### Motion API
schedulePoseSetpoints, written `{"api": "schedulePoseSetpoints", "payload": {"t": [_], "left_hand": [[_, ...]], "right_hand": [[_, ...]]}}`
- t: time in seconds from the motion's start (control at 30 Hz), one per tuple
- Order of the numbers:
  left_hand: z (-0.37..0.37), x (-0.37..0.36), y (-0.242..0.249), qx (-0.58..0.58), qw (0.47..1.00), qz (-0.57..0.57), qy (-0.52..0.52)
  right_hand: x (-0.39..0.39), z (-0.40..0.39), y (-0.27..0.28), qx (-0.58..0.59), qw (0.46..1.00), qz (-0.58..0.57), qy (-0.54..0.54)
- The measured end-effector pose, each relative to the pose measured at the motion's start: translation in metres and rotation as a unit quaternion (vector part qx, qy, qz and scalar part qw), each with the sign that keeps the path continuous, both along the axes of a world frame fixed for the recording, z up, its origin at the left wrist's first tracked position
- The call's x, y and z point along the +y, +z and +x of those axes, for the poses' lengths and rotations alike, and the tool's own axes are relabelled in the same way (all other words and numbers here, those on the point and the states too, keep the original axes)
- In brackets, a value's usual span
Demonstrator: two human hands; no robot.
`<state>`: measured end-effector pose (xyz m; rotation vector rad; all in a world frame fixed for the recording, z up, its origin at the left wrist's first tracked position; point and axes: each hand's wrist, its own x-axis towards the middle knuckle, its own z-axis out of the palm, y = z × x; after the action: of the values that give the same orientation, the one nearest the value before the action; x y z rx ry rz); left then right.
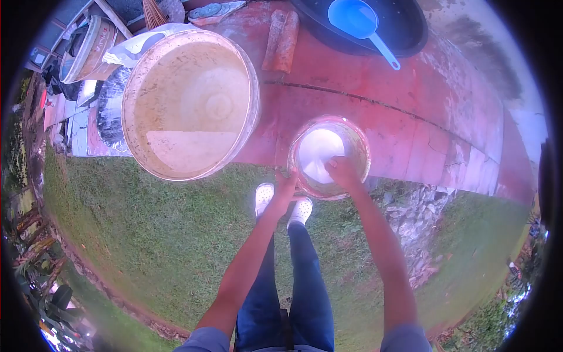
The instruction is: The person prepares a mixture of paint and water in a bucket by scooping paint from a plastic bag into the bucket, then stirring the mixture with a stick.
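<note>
From eight o'clock my left hand meets the round, pink-rimmed plastic bucket, likely steadying it; my right hand curls over its mouth. I can't tell either grip.

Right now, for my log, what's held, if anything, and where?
Small bucket, seemingly, by its near left rim, in the left hand. Right hand: can't tell.

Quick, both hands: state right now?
Left hand: at the small bucket's left rim, grip can't be told.
Right hand: over its mouth, fingers bent; can't tell if holding anything.
</note>
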<state>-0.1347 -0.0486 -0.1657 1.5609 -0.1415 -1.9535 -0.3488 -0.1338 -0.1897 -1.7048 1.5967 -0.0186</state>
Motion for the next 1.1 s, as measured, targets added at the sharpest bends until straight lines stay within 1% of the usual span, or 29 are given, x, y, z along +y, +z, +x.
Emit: {"api": "schedulePoseSetpoints", "payload": {"t": [0.03,0.07,0.1,0.13,0.17,0.23,0.27,0.33,0.37,0.43,0.47,0.5,0.57,0.6,0.67,0.7,0.77,0.8,0.87,0.9,0.97,1.0,1.03,1.1], "left_hand": [[-0.004,0.003,0.002,0.012,0.999,-0.018,0.026],[-0.005,0.001,0.002,0.012,0.999,-0.013,0.032],[-0.007,0.000,0.004,0.014,0.999,-0.011,0.032],[-0.009,0.000,0.007,-0.015,1.000,-0.006,0.026],[-0.010,-0.002,0.010,-0.044,0.999,-0.003,0.019],[-0.009,0.000,0.005,-0.036,0.999,-0.010,0.017],[-0.008,0.001,0.003,-0.029,0.999,-0.017,0.015],[-0.009,0.002,0.002,-0.018,0.999,-0.034,0.019],[-0.008,0.002,0.002,-0.008,0.998,-0.053,0.023],[-0.010,0.002,-0.002,-0.013,0.998,-0.054,0.026],[-0.011,0.002,-0.004,-0.018,0.998,-0.055,0.027],[-0.012,0.002,-0.006,-0.018,0.998,-0.055,0.028],[-0.014,0.003,-0.011,-0.054,0.997,-0.056,0.030],[-0.014,0.002,-0.009,-0.053,0.997,-0.055,0.030],[-0.014,-0.001,-0.005,-0.040,0.998,-0.041,0.035],[-0.014,-0.002,-0.002,-0.040,0.998,-0.041,0.036],[-0.013,-0.004,0.005,-0.034,0.997,-0.055,0.031],[-0.013,-0.005,0.005,-0.037,0.997,-0.057,0.033],[-0.013,-0.005,0.005,-0.036,0.997,-0.052,0.033],[-0.014,-0.003,0.001,-0.040,0.997,-0.054,0.034],[-0.014,0.001,-0.009,-0.034,0.997,-0.056,0.039],[-0.014,0.001,-0.011,-0.037,0.997,-0.057,0.034],[-0.015,0.000,-0.010,-0.051,0.997,-0.051,0.030],[-0.013,0.002,-0.011,-0.036,0.997,-0.061,0.038]], "right_hand": [[0.003,0.005,-0.001,-0.029,0.999,0.011,-0.016],[0.003,0.008,-0.001,-0.027,0.999,0.013,-0.016],[0.001,0.012,0.002,-0.061,0.996,0.035,-0.046],[-0.001,0.017,0.005,-0.096,0.991,0.057,-0.077],[-0.003,0.023,0.007,-0.095,0.991,0.057,-0.077],[-0.008,0.026,0.005,-0.147,0.979,0.017,-0.137],[-0.012,0.025,0.004,-0.146,0.979,0.018,-0.138],[-0.020,0.021,0.001,-0.132,0.980,-0.144,-0.043],[-0.022,0.018,0.001,-0.132,0.980,-0.144,-0.042],[-0.030,0.012,0.014,-0.028,0.989,-0.145,0.031],[-0.029,0.011,0.020,0.017,0.988,-0.151,0.042],[-0.027,0.007,0.018,0.017,0.988,-0.150,0.043],[-0.025,-0.001,0.013,0.058,0.987,-0.128,0.082],[-0.020,-0.001,0.013,0.058,0.987,-0.127,0.083],[-0.009,-0.004,0.014,0.110,0.985,-0.081,0.104],[-0.003,-0.003,0.014,0.110,0.985,-0.082,0.105],[0.006,0.002,0.013,0.049,0.997,-0.028,0.053],[0.006,0.006,0.013,0.046,0.997,-0.030,0.054],[0.006,0.016,0.013,-0.036,0.999,-0.007,0.013],[0.005,0.022,0.015,-0.040,0.999,-0.009,0.015],[0.000,0.036,0.021,-0.151,0.982,0.054,-0.101],[-0.003,0.041,0.018,-0.160,0.981,0.054,-0.095],[-0.008,0.040,0.013,-0.135,0.989,-0.016,-0.058],[-0.016,0.034,-0.003,-0.088,0.986,-0.140,-0.004]]}}
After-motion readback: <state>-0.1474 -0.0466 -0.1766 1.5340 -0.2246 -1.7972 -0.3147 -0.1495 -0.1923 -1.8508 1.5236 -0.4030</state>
